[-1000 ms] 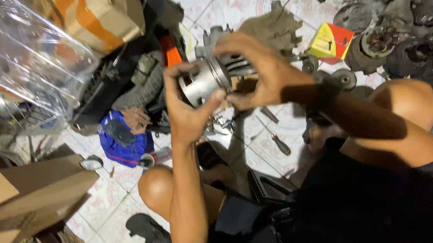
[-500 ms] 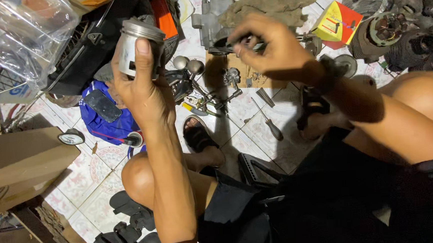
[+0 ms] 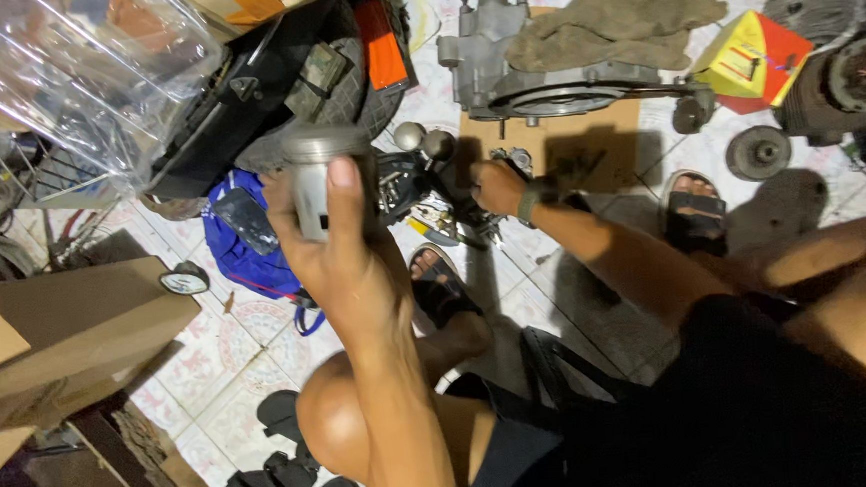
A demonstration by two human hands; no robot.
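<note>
The tiled floor (image 3: 259,344) is crowded on nearly every side. Bare tile is seen only in a narrow strip between the cardboard boxes (image 3: 48,337) at the left edge and the person's bent knee (image 3: 339,420), and in small patches near the two sandalled feet. Dark sandals (image 3: 287,478) lie at the bottom edge, just beside the knee.

A grey metal piston (image 3: 319,180) is held upright in the left hand (image 3: 339,254), lifted above the clutter. It is grasped around its side, with the thumb laid up its front face and the fingers wrapped behind; its flat top stands clear above the fingertips.

The right hand (image 3: 498,184) is stretched forward and down into a heap of small metal parts and tools (image 3: 441,208) on the floor. Its fingers are curled among the parts, but whether anything is gripped cannot be told.

Beyond that hand, a sheet of cardboard (image 3: 568,150) is spread on the tile, and a grey engine casing (image 3: 533,77) rests at its far edge with a tan rag (image 3: 620,16) draped over it. A yellow and red box (image 3: 752,58) sits to the right of the casing. At the upper left, clear plastic bags (image 3: 62,76) are piled over dark parts, and a blue bag (image 3: 243,245) lies just beside the piston hand; its contents cannot be made out.
</note>
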